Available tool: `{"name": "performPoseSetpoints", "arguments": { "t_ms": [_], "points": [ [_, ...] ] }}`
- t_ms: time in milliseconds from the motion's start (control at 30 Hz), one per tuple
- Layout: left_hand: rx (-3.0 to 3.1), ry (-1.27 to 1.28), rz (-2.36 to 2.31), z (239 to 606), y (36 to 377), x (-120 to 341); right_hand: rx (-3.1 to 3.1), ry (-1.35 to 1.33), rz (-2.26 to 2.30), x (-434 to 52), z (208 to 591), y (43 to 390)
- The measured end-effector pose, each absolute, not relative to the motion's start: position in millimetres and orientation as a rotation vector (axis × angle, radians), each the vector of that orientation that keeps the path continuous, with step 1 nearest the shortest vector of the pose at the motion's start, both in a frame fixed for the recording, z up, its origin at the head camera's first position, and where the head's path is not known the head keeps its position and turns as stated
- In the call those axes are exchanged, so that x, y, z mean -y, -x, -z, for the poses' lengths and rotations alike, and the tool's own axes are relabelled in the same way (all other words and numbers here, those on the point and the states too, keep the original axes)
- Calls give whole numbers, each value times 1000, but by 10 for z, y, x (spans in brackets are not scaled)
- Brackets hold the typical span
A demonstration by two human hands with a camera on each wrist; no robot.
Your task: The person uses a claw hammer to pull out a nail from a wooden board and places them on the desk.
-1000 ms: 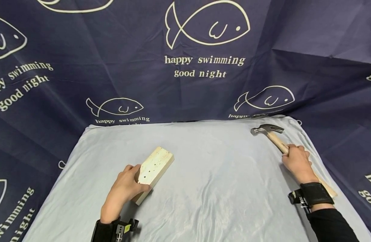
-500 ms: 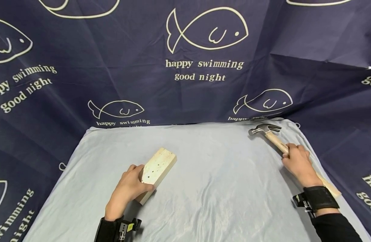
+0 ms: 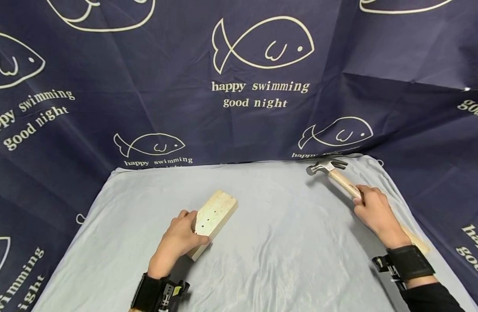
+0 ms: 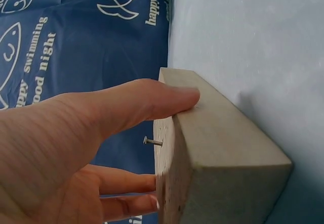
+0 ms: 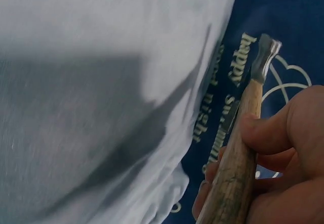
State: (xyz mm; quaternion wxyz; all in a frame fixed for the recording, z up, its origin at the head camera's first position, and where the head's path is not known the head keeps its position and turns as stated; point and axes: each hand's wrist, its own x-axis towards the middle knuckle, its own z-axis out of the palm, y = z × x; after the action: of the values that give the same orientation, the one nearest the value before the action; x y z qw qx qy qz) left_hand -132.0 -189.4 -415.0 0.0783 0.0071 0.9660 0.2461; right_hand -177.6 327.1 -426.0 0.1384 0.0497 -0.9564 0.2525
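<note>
Wrist straps, black, sit nearest the viewer on both forearms. Left hand [image 3: 179, 240] grips the near end of a pale wooden block [image 3: 213, 216]: the thumb lies curled over one face and the fingers wrap the opposite face, so the block is clamped between them. In the left wrist view the thumb [image 4: 152, 100] presses flat along the block's [image 4: 223, 153] edge, two fingers show beneath, and a small nail [image 4: 153, 142] stands out of the wood between thumb and fingers. The block rests on the light grey cloth [image 3: 278, 242] left of centre, its long axis running away and to the right; several small dark holes mark its top face. Right hand [image 3: 373, 212] lies at the right side of the cloth, fingers curled round the wooden handle of a claw hammer [image 3: 338, 177]. The right wrist view shows the fingers [image 5: 263, 133] closed tight on the handle [image 5: 235, 173]. The steel head [image 3: 325, 166] points away, near the cloth's far edge, well apart from the block. Dark blue fabric [image 3: 145, 86] printed with fish outlines and "happy swimming good night" forms the backdrop.
</note>
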Motion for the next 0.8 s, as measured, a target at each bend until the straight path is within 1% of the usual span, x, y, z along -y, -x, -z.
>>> {"name": "performPoseSetpoints", "arguments": {
  "t_ms": [233,467,800],
  "points": [
    [-2915,-55,-741,4182,1391,1790,2774,-152,-749,-3126,4168,1721],
    [-2911,-95,-716,4192,1478,1631,2732,-257,-733,-3008,4123,1645],
    [-2935,-142,-659,4226,1596,1425,2706,-324,-703,-2786,4001,1534]
  ]
}}
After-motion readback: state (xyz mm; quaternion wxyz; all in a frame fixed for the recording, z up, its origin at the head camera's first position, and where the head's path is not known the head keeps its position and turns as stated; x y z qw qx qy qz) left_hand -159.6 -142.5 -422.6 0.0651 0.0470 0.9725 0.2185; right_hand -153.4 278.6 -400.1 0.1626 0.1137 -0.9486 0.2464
